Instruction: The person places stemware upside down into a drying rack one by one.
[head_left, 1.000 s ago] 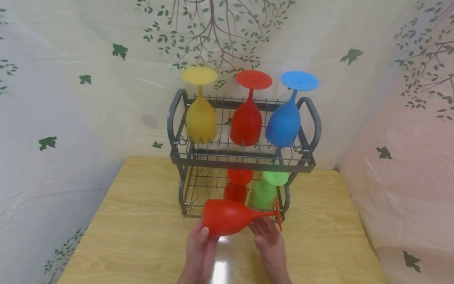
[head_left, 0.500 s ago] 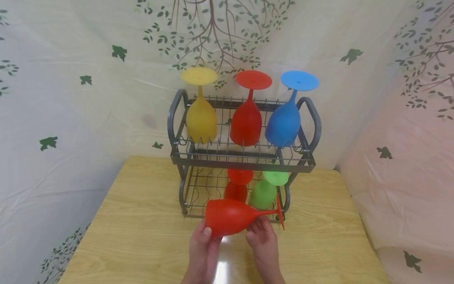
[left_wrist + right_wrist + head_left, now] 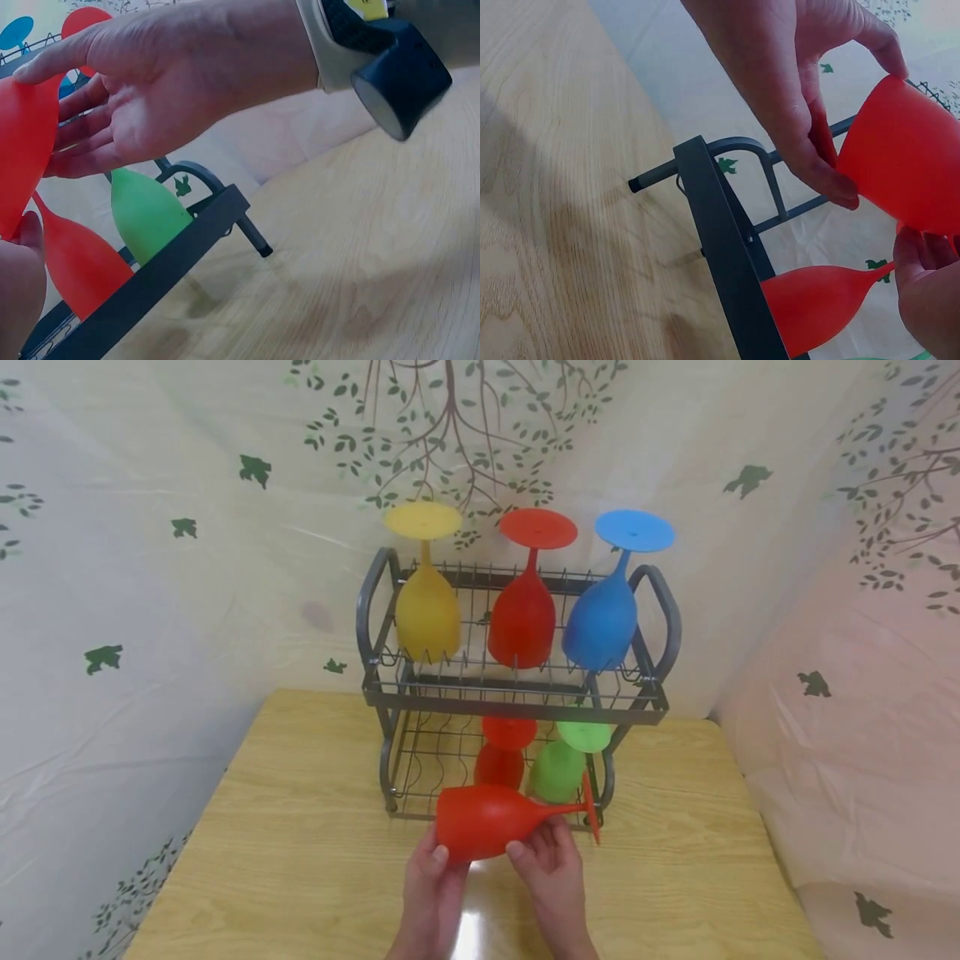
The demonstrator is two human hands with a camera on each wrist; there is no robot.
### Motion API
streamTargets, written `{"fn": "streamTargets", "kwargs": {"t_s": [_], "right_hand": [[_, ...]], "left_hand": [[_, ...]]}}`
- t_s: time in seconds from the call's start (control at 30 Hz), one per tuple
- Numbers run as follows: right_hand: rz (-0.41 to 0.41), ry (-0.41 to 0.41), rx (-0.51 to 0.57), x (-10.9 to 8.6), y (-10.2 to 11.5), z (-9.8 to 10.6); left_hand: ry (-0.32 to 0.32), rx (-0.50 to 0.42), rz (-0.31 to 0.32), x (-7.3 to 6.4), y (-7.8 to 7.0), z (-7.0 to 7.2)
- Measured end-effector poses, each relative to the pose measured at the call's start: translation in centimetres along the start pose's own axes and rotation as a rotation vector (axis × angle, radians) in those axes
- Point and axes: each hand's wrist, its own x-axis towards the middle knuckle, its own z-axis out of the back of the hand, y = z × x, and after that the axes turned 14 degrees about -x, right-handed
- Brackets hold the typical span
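Note:
A red plastic wine glass (image 3: 483, 822) is held sideways in front of the rack, its rim to the left and its foot to the right. My left hand (image 3: 429, 877) grips the bowl near the rim, thumb on the near side. At the stem end, my right hand (image 3: 553, 877) holds the glass with its thumb against the bowl and its fingers under the stem. In the left wrist view the right hand (image 3: 142, 112) has its thumb over the red bowl (image 3: 19, 142). The right wrist view shows the left hand's (image 3: 795, 97) thumb and fingers at the rim.
Behind stands a two-tier dark dish rack (image 3: 517, 710). Upside-down yellow (image 3: 427, 618), red (image 3: 522, 622) and blue (image 3: 602, 622) glasses fill spots on its top tier. A red glass (image 3: 498, 764) and a green glass (image 3: 558, 768) stand below. The wooden table (image 3: 300, 827) carries the rack.
The held red glass has shifted slightly right. My right hand has moved a little left and its thumb has come up against the bowl. The racked glasses stay put.

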Motion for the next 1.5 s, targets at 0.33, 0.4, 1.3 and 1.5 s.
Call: {"fn": "streamTargets", "kwargs": {"t_s": [0.33, 0.4, 1.3, 1.5], "right_hand": [[-0.013, -0.021, -0.052, 0.0, -0.2, -0.2], [0.004, -0.026, -0.077, 0.1, -0.3, -0.4], [0.372, 0.12, -0.428, 4.0, -1.8, -3.7], [0.353, 0.166, -0.542, 5.5, -1.8, -4.9]], "left_hand": [[0.03, 0.081, 0.01, -0.2, -1.4, 1.8], [0.022, 0.115, -0.023, -0.2, -1.9, 2.2], [-0.246, 0.162, -0.355, -0.2, -7.1, 4.3], [-0.294, 0.188, -0.325, -0.8, -7.3, 4.6]]}}
